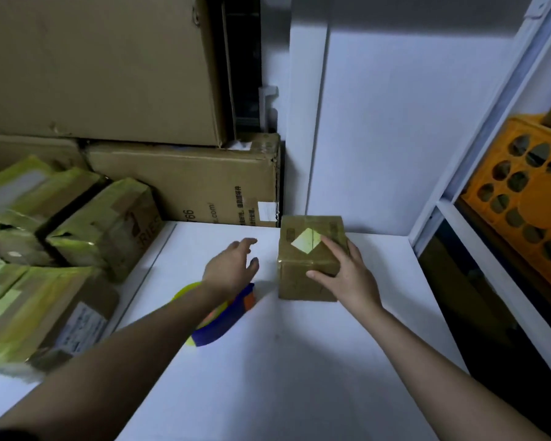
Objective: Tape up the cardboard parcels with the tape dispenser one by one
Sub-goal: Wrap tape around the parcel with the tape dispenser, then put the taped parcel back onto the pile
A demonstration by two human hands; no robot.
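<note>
Right hand [344, 275] grips small brown cardboard parcel [309, 259] at its near right top corner: fingers over the top face, thumb on the front face. Parcel sits upright on white tabletop [283, 361], close to the back wall, pale yellow diamond-shaped patch on its lid. Left hand [231, 265] hovers just left of the parcel, fingers spread and relaxed, holding nothing, not touching the box.

Blue and yellow tape dispenser [223, 319] lies on the tabletop directly under the left wrist and forearm, partly hidden; an orange part shows near its far end. It appears to be resting flat, though the arm covers much of it. Dispenser is near the parcel's front left corner, apart from it.

Open white surface runs in front of and to the right of the parcel, up to the table's right edge.

Left of the table: stack of cardboard boxes wrapped in yellow-green tape [61, 237], crowding the table's left edge. Behind them, large plain brown cartons [185, 183] stacked against the wall. Far right: orange plastic crate with round holes [528, 198] on a white shelf frame; contents not clear.
</note>
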